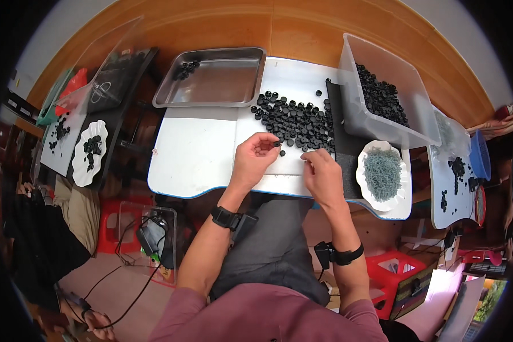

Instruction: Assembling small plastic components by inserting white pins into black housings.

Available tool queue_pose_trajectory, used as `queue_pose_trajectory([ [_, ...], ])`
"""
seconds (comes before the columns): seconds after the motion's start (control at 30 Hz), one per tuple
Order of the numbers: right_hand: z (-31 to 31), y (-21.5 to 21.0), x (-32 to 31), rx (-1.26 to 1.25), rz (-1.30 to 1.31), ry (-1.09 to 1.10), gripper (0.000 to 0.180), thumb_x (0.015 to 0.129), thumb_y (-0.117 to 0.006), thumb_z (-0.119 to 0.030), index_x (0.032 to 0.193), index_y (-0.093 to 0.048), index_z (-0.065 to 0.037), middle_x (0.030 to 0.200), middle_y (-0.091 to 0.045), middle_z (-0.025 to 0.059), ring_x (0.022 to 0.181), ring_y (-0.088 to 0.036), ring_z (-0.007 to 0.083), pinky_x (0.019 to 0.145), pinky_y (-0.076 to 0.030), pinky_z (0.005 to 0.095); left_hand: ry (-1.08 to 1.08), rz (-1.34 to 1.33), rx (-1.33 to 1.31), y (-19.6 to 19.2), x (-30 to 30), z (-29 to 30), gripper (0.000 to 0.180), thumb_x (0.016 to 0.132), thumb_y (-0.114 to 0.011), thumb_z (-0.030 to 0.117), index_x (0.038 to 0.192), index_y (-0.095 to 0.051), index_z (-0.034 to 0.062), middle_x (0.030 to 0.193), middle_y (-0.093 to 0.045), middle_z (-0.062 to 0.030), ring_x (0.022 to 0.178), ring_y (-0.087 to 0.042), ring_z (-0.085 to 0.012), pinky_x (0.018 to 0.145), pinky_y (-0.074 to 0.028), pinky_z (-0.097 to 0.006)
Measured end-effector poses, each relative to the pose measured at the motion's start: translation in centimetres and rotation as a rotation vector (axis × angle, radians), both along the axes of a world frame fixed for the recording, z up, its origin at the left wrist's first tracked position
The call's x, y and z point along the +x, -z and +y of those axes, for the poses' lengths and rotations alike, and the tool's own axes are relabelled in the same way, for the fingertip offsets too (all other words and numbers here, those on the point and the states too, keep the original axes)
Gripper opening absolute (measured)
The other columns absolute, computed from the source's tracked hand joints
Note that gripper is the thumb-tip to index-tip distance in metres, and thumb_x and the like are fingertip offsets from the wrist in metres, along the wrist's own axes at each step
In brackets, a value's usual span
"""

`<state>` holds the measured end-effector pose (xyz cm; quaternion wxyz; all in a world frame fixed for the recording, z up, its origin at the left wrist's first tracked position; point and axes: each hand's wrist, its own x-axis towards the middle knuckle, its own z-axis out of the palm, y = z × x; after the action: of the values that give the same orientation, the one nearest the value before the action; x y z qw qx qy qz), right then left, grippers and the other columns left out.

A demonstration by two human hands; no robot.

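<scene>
The surface (pixel 199 154) has bare room along its left half, up to the near edge. The left hand (pixel 255 155), wrist bent, pinches a small black ring (pixel 276 145) in a closed grip just beside the pile of black rings (pixel 296 119) at the middle. The right hand (pixel 323 174) rests curled near the near edge; its grip cannot be told.

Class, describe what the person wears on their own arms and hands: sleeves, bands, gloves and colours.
Both hands, the left hand and the right hand, are bare, with no gloves. Each wrist carries a black strap with a small black box-shaped device: the left wristband and the right wristband. The forearms are uncovered; maroon sleeves are pushed up near the elbows.
</scene>
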<state>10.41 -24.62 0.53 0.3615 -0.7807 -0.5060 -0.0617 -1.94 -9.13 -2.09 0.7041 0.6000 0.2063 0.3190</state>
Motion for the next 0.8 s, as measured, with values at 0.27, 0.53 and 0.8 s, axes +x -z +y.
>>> queue_pose_trajectory([
  [0.27, 1.8, 0.0, -1.6, 0.362, 0.939, -0.032, 0.013, 0.09, -0.069, 0.001, 0.102, -0.075, 0.0, 0.086, -0.071, 0.0053, 0.068, -0.064, 0.0087, 0.062, -0.05, 0.0225, 0.035, 0.132, 0.211, -0.5, -0.2, -0.8, 0.023, 0.088, -0.075, 0.001, 0.11, -0.072, -0.0003, 0.096, -0.073, -0.0041, 0.088, -0.067, -0.0092, 0.079, -0.054, -0.024],
  [0.53, 2.8, 0.4, -1.8, 0.339, 0.635, -0.002, 0.011, 0.089, -0.071, 0.0, 0.099, -0.075, 0.0, 0.089, -0.071, 0.0075, 0.068, -0.063, 0.0109, 0.061, -0.05, 0.0254, 0.009, 0.122, 0.31, -0.4, 0.2, -0.8, 0.022, 0.085, -0.074, 0.0, 0.107, -0.073, -0.0007, 0.092, -0.072, -0.0061, 0.079, -0.066, -0.0091, 0.07, -0.054, -0.023],
  [0.8, 2.8, 0.3, -1.7, 0.22, 0.381, 0.004, 0.009, 0.087, -0.074, -0.002, 0.096, -0.074, -0.001, 0.089, -0.072, 0.0099, 0.067, -0.066, 0.0165, 0.061, -0.052, 0.0289, 0.02, 0.156, 0.334, -0.4, -0.1, -0.7, 0.023, 0.087, -0.074, 0.001, 0.11, -0.073, -0.0005, 0.1, -0.074, -0.0072, 0.089, -0.07, -0.012, 0.08, -0.056, -0.025],
])
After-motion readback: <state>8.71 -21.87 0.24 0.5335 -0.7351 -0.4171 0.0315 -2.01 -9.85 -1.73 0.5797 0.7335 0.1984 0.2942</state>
